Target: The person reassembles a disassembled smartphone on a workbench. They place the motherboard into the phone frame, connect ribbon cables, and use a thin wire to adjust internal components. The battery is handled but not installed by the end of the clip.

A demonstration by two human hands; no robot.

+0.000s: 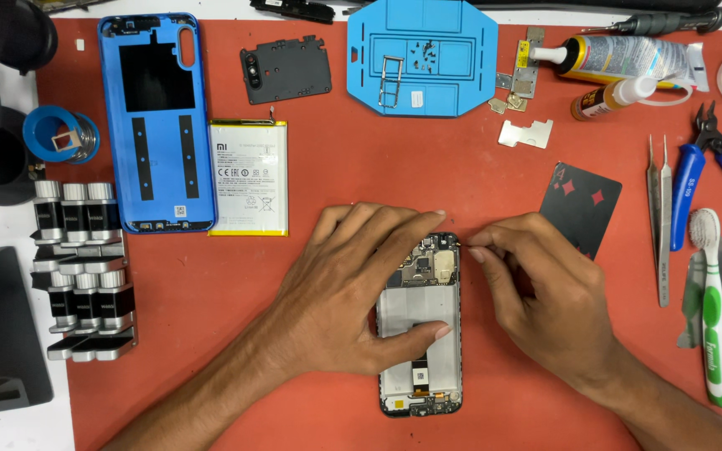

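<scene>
An opened phone (422, 367) lies face down on the red mat (428, 167), its circuit board and bare battery bay showing. My left hand (353, 288) rests flat over the phone's left side, thumb across the bay and fingers reaching to the top edge. My right hand (545, 296) sits at the phone's upper right corner, with thumb and forefinger pinched together near the board; whether they hold anything is too small to tell.
The blue back cover (156, 117), white battery (248, 177), black inner plate (287, 70) and blue parts tray (421, 57) lie behind. A black playing card (582, 205), tweezers (658, 209), blue pliers (712, 167), toothbrush (712, 309) and glue tubes (628, 58) sit right. Metal clamps (81, 267) stand left.
</scene>
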